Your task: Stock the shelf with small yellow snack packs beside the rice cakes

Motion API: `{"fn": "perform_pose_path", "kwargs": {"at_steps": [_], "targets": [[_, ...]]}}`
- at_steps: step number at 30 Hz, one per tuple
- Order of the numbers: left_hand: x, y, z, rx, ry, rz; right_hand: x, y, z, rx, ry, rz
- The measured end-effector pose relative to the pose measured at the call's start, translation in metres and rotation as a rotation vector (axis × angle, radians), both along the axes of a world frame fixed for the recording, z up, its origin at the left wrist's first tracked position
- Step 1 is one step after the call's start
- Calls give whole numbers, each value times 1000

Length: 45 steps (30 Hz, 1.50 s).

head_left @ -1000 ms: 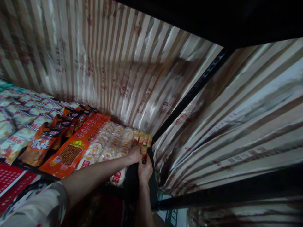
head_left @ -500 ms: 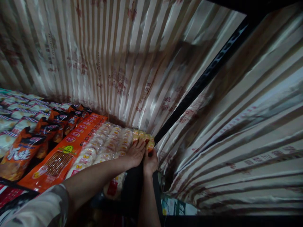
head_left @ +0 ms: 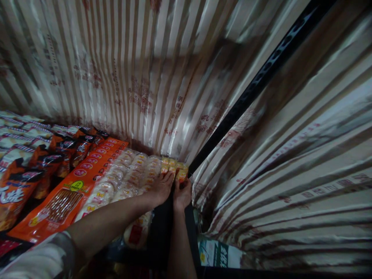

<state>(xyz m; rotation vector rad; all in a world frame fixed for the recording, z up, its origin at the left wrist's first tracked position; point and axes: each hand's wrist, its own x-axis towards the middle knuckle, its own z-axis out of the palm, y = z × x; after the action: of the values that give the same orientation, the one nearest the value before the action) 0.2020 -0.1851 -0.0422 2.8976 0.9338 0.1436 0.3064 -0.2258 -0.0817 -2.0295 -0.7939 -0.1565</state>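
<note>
Small yellow-orange packets (head_left: 165,164) stand in short rows at the far right end of the shelf. My left hand (head_left: 161,189) reaches over from the left, its fingers stretched out against the front of these packets. Close beside it, my right hand (head_left: 183,195) pinches a small yellow packet (head_left: 181,175) at the right-hand row, next to the post. What is printed on the packets is too small to read. Just left of my left hand lie rows of clear-wrapped round white snacks (head_left: 136,170), partly covered by my forearm.
A long orange snack bag (head_left: 87,166), orange-and-black bags (head_left: 11,193) and white packs (head_left: 17,133) fill the left. A black slotted post (head_left: 232,116) rises at the right corner. Striped sheeting (head_left: 122,77) hangs behind. A green-and-white package (head_left: 217,254) lies low right.
The view has shifted slightly. My left fingers have drawn back a little, showing more of the yellow packets. My right hand stays at the right-hand packet.
</note>
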Motion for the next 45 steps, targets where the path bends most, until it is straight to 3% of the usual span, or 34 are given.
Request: {"fn": "perform_pose_path", "kwargs": {"at_steps": [5, 15, 21, 31, 38, 45], "targets": [[1, 3, -3, -4, 16, -19, 0, 3, -3, -4, 51, -34], [3, 3, 0, -19, 4, 0, 7, 9, -14, 81, -52, 80], [2, 7, -8, 26, -44, -22, 11, 12, -23, 120, -85, 103], [1, 3, 2, 55, 14, -26, 5, 11, -20, 122, -172, 115], [3, 3, -3, 69, -18, -9, 4, 9, -19, 149, -200, 106], [5, 4, -5, 85, 5, -9, 7, 10, -21, 169, -201, 186]]}}
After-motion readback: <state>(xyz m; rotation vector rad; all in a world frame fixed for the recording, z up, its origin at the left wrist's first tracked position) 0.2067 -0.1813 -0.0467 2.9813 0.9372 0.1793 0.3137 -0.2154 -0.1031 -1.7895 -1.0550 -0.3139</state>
